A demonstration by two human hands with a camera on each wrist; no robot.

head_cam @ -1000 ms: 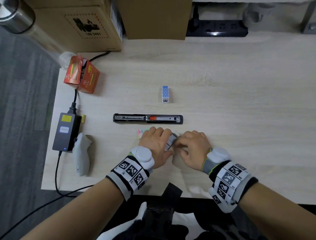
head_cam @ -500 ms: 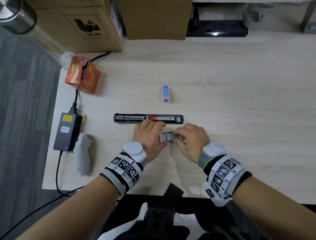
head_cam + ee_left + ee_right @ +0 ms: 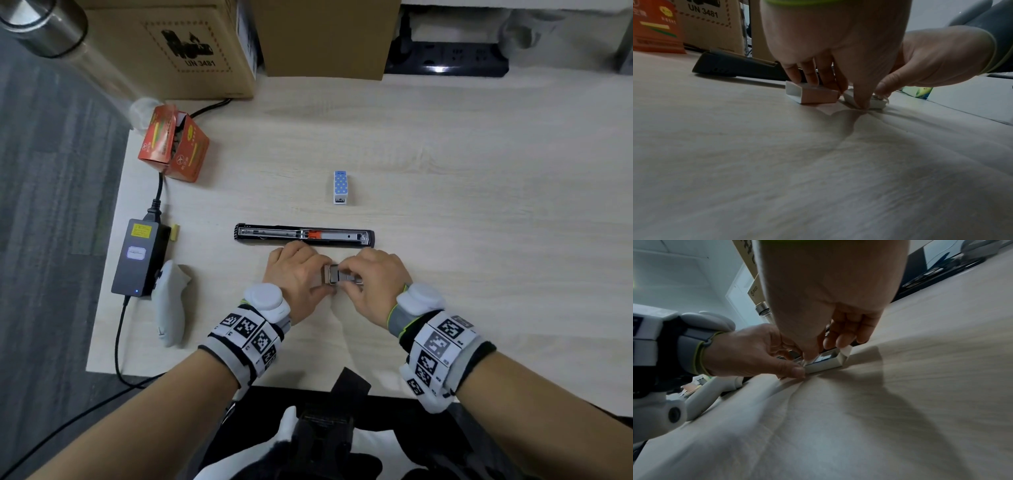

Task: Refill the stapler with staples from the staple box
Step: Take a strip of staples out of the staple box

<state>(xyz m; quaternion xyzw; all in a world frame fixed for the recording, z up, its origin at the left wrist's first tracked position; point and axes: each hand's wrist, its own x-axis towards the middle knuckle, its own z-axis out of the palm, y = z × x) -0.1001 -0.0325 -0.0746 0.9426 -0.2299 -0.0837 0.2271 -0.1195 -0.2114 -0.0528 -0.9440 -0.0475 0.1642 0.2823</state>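
Both hands have slid toward the stapler [image 3: 304, 235] since the earlier frames, and the staple box [image 3: 337, 275] between them now shows more of its tray drawn out of the sleeve. That box lies flat on the surface [image 3: 462, 192], just on the near side of the stapler, close to it. The left hand [image 3: 297, 274] has its fingers curled over the sleeve end and its thumb at the near side, so its grip holds the box down. The right hand [image 3: 375, 279] pinches the tray end between thumb and fingertips; its grip is closed on the tray. In the right wrist view the tray [image 3: 825, 362] sits open-topped with a grey strip inside. In the left wrist view the sleeve [image 3: 813, 95] rests on the surface under the left fingertips.

The stapler lies opened out flat, its rail facing up, an orange pusher partway along it. Beyond the stapler, well apart from it, lies a small blue dotted box [image 3: 340, 187]. Left of the stapler sit a black power adapter [image 3: 138, 260] and a white controller [image 3: 170, 303]. Farther beyond and to the left of the stapler stands an orange carton [image 3: 173, 148] with its flap open, near a cardboard box [image 3: 178, 48].
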